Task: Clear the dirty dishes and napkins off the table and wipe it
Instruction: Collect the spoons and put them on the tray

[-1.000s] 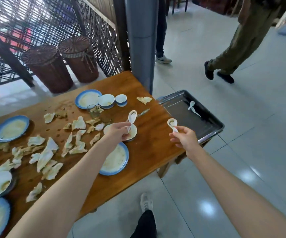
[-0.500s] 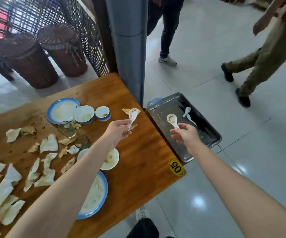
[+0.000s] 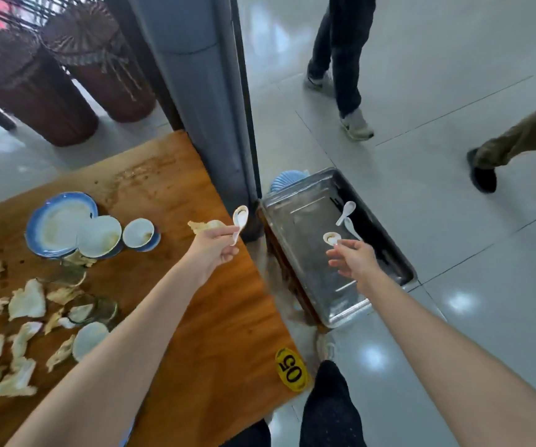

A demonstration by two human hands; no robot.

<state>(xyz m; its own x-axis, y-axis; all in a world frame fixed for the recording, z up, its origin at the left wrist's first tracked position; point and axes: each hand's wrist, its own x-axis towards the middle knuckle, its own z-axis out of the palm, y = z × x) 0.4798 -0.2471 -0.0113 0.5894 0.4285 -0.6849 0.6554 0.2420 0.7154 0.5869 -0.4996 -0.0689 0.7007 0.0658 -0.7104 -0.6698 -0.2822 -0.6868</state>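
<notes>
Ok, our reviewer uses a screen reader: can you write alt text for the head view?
The right hand holds a dirty white spoon over a metal tray that holds two spoons; the left hand holds a second spoon at the edge of the wooden table. Dirty dishes and crumpled napkins litter it.

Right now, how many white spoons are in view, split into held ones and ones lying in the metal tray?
Held: 2, left spoon in the left hand, right spoon in the right hand.
Lying in the metal tray: 2, upper spoon, lower spoon.
Total: 4 spoons.
</notes>
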